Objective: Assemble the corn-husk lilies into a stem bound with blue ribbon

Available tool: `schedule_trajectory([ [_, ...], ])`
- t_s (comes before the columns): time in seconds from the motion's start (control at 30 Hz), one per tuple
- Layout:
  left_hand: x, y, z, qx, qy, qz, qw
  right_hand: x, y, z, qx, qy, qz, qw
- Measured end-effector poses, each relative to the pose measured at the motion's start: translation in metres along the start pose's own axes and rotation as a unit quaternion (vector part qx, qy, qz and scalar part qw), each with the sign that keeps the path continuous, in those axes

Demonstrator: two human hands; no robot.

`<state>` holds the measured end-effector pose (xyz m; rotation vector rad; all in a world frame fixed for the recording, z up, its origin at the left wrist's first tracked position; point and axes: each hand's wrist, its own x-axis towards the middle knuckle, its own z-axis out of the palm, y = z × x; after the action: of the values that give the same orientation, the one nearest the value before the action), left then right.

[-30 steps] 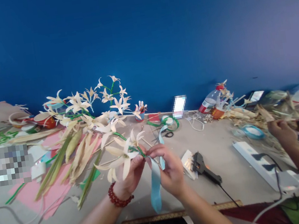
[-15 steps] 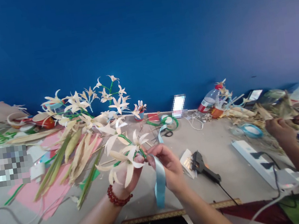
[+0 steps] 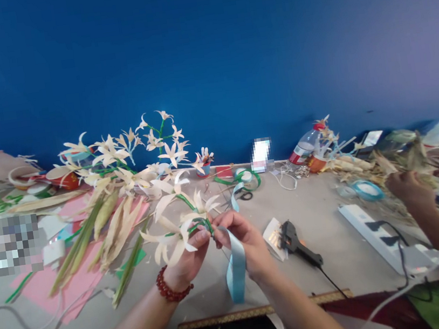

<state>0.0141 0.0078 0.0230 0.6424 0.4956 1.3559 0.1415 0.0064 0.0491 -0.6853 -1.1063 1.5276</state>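
Note:
Low over the middle of the table, my left hand is closed on the green-wrapped stem of a spray of cream corn-husk flowers. The blossoms fan out to the left of my fingers. My right hand pinches a light blue ribbon close against the stem, and the ribbon hangs in a loop beneath it. My fingertips nearly meet there and hide where ribbon and stem join. To the right of my right hand lies a black glue gun, its nozzle end by a small white card.
More husk flowers stand at the back left, behind loose husks and pink paper. A white power strip with cords lies on the right. Beyond it, another person's hand handles dry husk. A ruler lies along the front edge.
The flower spray has turned a little in my left hand, showing more of its green stem. The ribbon loop has swung slightly and opened wider. Both hands keep their grip.

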Motion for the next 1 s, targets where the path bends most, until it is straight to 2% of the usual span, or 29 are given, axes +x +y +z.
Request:
schedule_trajectory([
  [0.2,-0.001,-0.006,-0.006,0.006,-0.002,0.026,1.000,-0.002,0.001,-0.002,0.025,0.000,0.033,0.999],
  [0.5,-0.003,-0.005,-0.006,0.029,-0.020,0.018,0.999,-0.002,-0.001,-0.007,0.030,-0.034,0.063,0.997],
  [0.8,-0.004,-0.003,-0.003,0.033,0.006,0.021,0.999,-0.002,-0.005,-0.013,-0.035,-0.062,0.056,0.996],
  [1.0,-0.003,-0.003,0.002,0.044,0.030,0.028,0.998,-0.002,-0.005,-0.011,-0.051,-0.093,0.017,0.994],
])
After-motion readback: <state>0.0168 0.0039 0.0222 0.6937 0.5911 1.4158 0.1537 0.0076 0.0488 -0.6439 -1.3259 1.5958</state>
